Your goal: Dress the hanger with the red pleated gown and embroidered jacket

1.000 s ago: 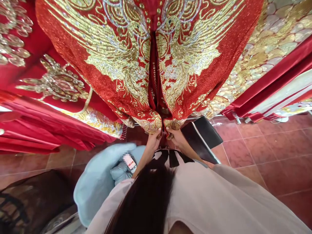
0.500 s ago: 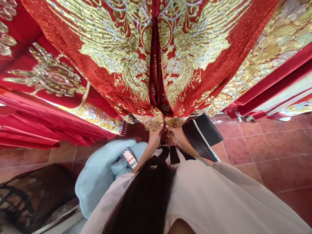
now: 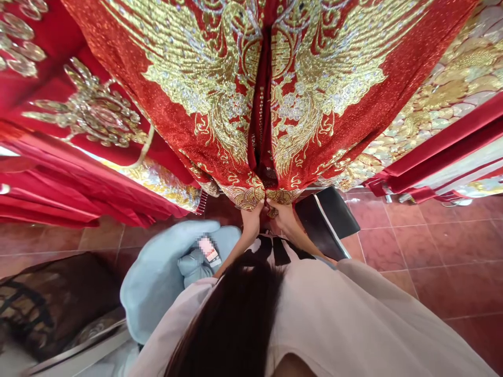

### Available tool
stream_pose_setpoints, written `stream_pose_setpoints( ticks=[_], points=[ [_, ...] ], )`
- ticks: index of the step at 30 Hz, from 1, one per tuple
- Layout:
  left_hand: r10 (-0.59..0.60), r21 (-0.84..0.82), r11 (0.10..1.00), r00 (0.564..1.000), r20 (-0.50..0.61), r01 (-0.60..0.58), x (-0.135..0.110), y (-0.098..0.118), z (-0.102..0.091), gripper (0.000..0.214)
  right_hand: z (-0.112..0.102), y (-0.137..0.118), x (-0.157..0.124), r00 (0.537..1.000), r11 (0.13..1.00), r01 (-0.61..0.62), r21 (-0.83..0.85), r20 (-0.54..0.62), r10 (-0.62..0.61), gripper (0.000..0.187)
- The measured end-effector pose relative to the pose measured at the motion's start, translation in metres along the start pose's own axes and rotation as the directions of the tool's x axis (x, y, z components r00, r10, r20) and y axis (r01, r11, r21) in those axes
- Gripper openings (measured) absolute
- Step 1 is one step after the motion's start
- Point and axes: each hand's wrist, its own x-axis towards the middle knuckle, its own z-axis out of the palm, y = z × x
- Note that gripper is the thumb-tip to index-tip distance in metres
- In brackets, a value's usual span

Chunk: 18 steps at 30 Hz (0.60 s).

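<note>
A red jacket (image 3: pixel 220 94) with heavy gold and silver phoenix embroidery hangs in front of me, its front opening running down the middle. My left hand (image 3: pixel 250 222) pinches the bottom hem of the left panel. My right hand (image 3: pixel 283 219) pinches the bottom hem of the right panel, and a small gold fastener (image 3: pixel 272 212) shows between the two hands. Both hands are closed on the fabric and nearly touch each other. My long dark hair and pale top fill the lower part of the view.
More red and gold garments (image 3: pixel 82 112) hang to the left and to the right (image 3: pixel 432 99). A pale blue garment (image 3: pixel 165 277) lies bunched at lower left. A black stand base (image 3: pixel 328 214) sits on the red floor tiles (image 3: pixel 424 246). A dark bag (image 3: pixel 51 298) is at far left.
The view has shifted slightly so the jacket sits a little to the right. Both hands stay pinched on the hem at the front opening, drawn slightly closer together.
</note>
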Motion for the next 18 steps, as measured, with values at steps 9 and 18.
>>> stream_pose_setpoints(
  ticks=[9, 18],
  points=[
    [-0.091, -0.012, 0.996, 0.996, -0.007, 0.090, 0.004, -0.006, 0.001, 0.051, -0.003, 0.004, 0.012, 1.000, 1.000, -0.011, 0.011, -0.003, 0.011, 0.036],
    [-0.077, 0.012, 0.997, 0.995, 0.057, 0.077, 0.002, -0.006, -0.007, 0.050, -0.001, 0.008, 0.013, 0.998, 0.999, 0.025, -0.040, 0.053, -0.023, 0.036]
  ],
)
